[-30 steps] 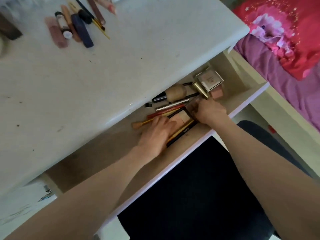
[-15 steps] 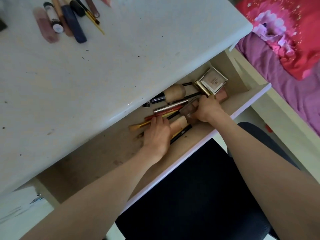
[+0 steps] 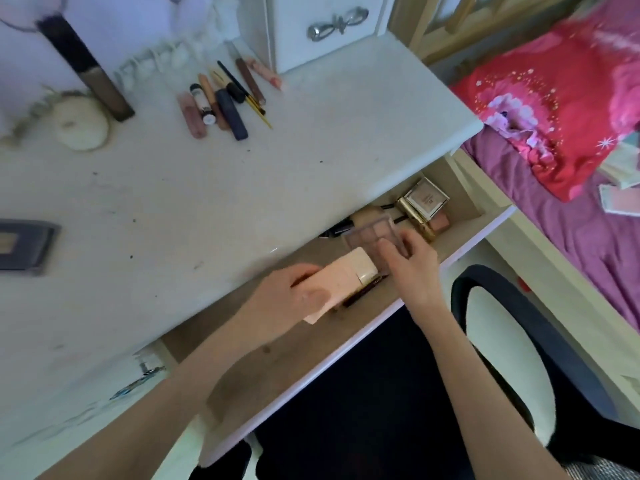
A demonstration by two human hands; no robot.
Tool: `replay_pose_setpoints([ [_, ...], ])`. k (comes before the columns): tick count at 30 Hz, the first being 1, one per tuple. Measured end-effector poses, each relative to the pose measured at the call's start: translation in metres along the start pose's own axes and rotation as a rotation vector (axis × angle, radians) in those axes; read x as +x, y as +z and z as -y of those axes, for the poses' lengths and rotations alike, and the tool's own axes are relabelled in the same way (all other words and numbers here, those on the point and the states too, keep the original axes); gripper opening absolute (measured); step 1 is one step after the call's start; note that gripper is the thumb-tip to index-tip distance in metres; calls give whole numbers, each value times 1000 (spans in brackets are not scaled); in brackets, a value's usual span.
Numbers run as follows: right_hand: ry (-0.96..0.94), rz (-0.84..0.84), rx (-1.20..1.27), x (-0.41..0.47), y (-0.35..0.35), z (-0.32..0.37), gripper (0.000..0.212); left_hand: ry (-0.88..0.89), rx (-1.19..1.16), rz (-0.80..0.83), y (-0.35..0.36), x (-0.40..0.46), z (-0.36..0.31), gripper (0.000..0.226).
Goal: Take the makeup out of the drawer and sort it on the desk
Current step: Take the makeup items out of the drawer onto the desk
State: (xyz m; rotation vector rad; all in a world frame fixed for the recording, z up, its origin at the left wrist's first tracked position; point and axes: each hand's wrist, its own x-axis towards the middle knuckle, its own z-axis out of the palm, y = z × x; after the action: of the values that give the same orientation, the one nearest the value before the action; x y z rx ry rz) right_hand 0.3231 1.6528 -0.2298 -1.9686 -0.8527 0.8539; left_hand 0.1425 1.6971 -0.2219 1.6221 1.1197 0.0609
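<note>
Left hand (image 3: pixel 294 292) wrapped around a pale pink tube (image 3: pixel 343 282), fingers curled over its body, cap end pointing toward the right hand; tube lifted above the open drawer (image 3: pixel 277 368), at the desk's front edge. Right hand (image 3: pixel 412 261) pinching a clear-lidded eyeshadow palette (image 3: pixel 372 233) by its near edge, thumb and fingertips on the lid; palette tilted up over the drawer's middle. Under the tube, a dark pencil (image 3: pixel 363 289) lying on the drawer floor.

In the drawer's right end: a square gold compact (image 3: pixel 427 197) resting on a gold tube (image 3: pixel 414 216), a peach blush pan (image 3: pixel 440 221) just beside them, against the right wall. Behind the palette, under the desk's lip: a brush with a tan head (image 3: pixel 365 214) and dark handles, partly hidden.

On the desk (image 3: pixel 311 161), toward the back edge, a row of sorted makeup: a pink gloss tube (image 3: pixel 192 116), a white-capped tube (image 3: pixel 202 103), a navy tube (image 3: pixel 232 114), a thin yellow brush (image 3: pixel 258 110), a brown pencil (image 3: pixel 249 79), a pink pencil (image 3: pixel 266 72), all lying side by side, some touching. Near the back-left corner, a dark upright handle (image 3: pixel 86 67) and a round cream puff (image 3: pixel 81 128). At the left edge, a dark flat palette (image 3: pixel 24 244), blurred.

Right of the desk, a bed with a red and purple cover (image 3: pixel 571 116). Below the drawer, a dark chair (image 3: pixel 519 334).
</note>
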Motion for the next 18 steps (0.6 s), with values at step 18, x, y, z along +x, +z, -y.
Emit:
replay_pose_setpoints([
  [18, -61, 83, -32, -12, 184, 101, 11, -210, -482, -727, -202, 39, 69, 35],
])
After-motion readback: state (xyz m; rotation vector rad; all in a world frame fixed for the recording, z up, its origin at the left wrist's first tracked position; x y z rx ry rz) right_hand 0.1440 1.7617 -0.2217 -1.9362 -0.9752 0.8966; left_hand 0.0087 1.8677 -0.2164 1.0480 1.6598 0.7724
